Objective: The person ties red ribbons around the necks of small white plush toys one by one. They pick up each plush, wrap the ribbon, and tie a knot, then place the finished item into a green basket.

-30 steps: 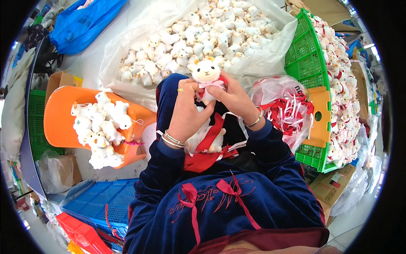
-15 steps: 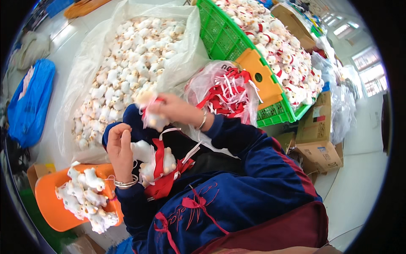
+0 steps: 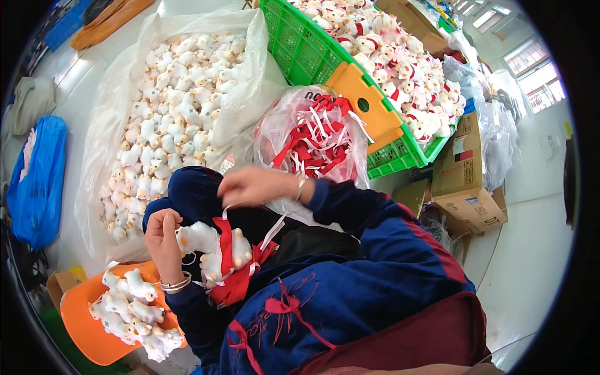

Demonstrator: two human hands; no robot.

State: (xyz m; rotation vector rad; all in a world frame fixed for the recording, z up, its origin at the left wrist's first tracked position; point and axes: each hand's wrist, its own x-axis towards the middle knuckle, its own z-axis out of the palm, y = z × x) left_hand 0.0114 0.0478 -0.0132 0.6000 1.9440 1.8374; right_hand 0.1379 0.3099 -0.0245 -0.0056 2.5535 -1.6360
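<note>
On my lap lie several small white plush toys [image 3: 204, 245] with orange-tipped parts, and red ribbons [image 3: 232, 289] with white ends on and beside them. My left hand [image 3: 164, 240] is closed at the left edge of these toys, thumb against fingers; whatever it may pinch is hidden. Over my knees hovers my right hand [image 3: 255, 186], fingers curved downward and smeared by motion. A white ribbon end shows just beneath its fingertips, and I cannot tell whether they touch it.
Ahead, a large clear bag [image 3: 87, 181] holds many plush toys. A pink-clear bag of red ribbons [image 3: 315, 140] sits beside a green crate [image 3: 300, 53] full of ribboned toys. At left stand an orange stool [image 3: 84, 319] bearing toys and a blue bag [image 3: 37, 187]; cardboard boxes [image 3: 469, 215] stand right.
The plush toy with red ribbon that my right hand held is gone from it. That hand has come lower, over the lap ribbons. My left hand stays pinched; the whole view has shifted slightly.
</note>
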